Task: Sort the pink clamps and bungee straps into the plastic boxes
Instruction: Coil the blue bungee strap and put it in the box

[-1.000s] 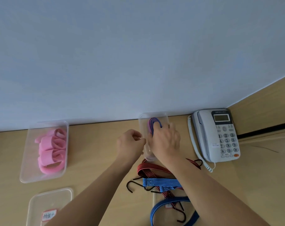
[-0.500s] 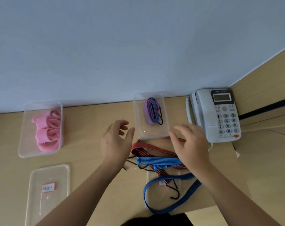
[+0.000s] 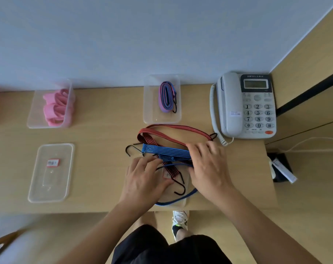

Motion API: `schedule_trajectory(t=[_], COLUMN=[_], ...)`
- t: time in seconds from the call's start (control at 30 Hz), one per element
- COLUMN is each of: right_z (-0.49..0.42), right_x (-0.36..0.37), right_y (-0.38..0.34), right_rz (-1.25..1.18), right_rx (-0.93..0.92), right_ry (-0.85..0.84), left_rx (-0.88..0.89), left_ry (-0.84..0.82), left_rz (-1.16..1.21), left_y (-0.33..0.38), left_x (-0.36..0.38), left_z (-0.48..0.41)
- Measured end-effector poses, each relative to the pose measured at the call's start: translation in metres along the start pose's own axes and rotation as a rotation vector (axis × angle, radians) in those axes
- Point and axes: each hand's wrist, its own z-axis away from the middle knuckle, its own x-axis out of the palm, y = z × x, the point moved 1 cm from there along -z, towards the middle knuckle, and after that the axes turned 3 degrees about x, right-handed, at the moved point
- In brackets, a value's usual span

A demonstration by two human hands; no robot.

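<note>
The blue striped strap (image 3: 165, 151) lies on a red strap (image 3: 173, 130) and a dark blue strap (image 3: 181, 200) mid-table (image 3: 104, 149). The left hand (image 3: 144, 178) touches it at 7 o'clock and the right hand (image 3: 207, 166) covers its 3 o'clock end. Both have bent fingers, but I cannot tell whether either grips. At 12 o'clock a purple strap (image 3: 165, 98) sits in a clear box (image 3: 148, 115). At 10 o'clock pink clamps (image 3: 56, 106) fill another box (image 3: 32, 119).

My desk (image 3: 104, 149) is pale, matt wood. The boxes (image 3: 150, 103) are clear, smooth plastic, and the blue strap (image 3: 167, 150) is ribbed woven cloth with dark metal hooks (image 3: 126, 149). The phone (image 3: 230, 111) is grey, smooth plastic.
</note>
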Motion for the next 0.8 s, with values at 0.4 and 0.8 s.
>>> schedule_trajectory(t=[0.4, 0.8], right_z=[0.01, 0.031], right_x=[-0.028, -0.097], right_y=[-0.002, -0.055], right_rz=[-0.476, -0.684], right_rx=[-0.15, -0.282], right_ry=[0.094, 0.232], left_rx=[-0.216, -0.551], left_ry=[0.063, -0.372], left_rz=[0.105, 1.226], left_y=[0.024, 0.027], left_x=[-0.021, -0.095], left_z=[0.019, 0.057])
